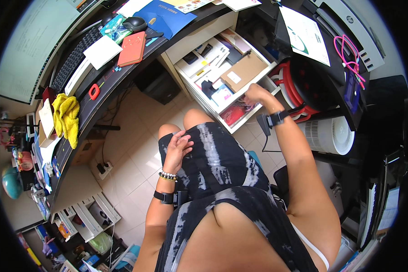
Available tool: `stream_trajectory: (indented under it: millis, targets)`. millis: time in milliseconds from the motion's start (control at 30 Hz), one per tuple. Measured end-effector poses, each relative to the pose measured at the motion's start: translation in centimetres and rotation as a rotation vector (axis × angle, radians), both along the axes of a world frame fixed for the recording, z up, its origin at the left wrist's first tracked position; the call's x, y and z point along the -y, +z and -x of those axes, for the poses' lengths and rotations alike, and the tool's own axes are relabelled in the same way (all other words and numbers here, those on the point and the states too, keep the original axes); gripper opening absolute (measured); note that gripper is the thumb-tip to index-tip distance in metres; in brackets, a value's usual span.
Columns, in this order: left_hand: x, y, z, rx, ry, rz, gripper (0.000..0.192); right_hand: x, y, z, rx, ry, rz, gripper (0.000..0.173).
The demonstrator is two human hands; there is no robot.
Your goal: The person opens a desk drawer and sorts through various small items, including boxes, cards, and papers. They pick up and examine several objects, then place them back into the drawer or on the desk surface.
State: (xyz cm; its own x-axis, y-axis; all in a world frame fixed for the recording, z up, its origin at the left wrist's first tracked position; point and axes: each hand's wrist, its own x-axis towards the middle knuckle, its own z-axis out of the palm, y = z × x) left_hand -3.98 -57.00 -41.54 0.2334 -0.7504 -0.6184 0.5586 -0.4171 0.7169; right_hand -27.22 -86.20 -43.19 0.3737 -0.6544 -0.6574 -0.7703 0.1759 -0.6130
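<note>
My right hand (255, 94) reaches to the white drawer unit, over the gap between an open upper drawer (263, 72) and a lower drawer (246, 119) pulled out beneath it. Its fingertips are hidden, so what they touch is unclear. A red packet (233, 115) lies in the lower drawer, left of the hand. The upper drawer holds a brown cardboard box (246, 70), a black item (208, 88), white boxes and papers. My left hand (179, 146) hovers over or rests on my lap, fingers loosely apart, with nothing in it.
A dark curved desk carries a monitor (30, 47), a keyboard (76, 56), a mouse (135, 23), an orange-red notebook (132, 48), a blue envelope (165, 17) and a yellow cloth (66, 117). At right stand an HP printer (350, 30) and a white cylindrical appliance (329, 136).
</note>
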Motion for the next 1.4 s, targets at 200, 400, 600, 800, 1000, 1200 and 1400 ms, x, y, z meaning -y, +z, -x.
stream_trajectory:
  millis: [200, 400, 600, 800, 1000, 1200, 1400]
  targets:
    - [-1.3, -0.5, -0.2, -0.002, 0.044, -0.049, 0.036, 3.1, 1.4, -3.6, -0.016, 0.010, -0.078, 0.030]
    - [-0.7, -1.3, 0.3, -0.007, -0.003, -0.063, 0.034, 4.4, 1.4, -5.4, -0.032, 0.025, -0.077, 0.030]
    - [1.2, -1.2, 0.8, -0.007, -0.060, -0.067, 0.037, 5.3, 0.2, -7.3, 0.053, 0.016, 0.037, 0.028]
    - [2.2, -0.7, 0.9, -0.001, -0.067, -0.066, 0.037, 7.6, -3.0, -8.6, 0.031, 0.282, 0.225, 0.024]
    - [2.1, -0.4, 1.0, 0.025, -0.082, -0.100, 0.037, 9.5, -5.3, -10.0, 0.127, 0.405, 0.321, 0.015]
    - [1.9, 0.0, 0.9, 0.071, -0.072, -0.126, 0.037, 10.0, -4.5, -12.7, 0.205, 0.289, 0.258, 0.048]
    - [0.9, -0.3, -0.3, 0.089, 0.016, -0.150, 0.036, 10.0, -5.8, -8.5, 0.189, 0.297, 0.110, 0.052]
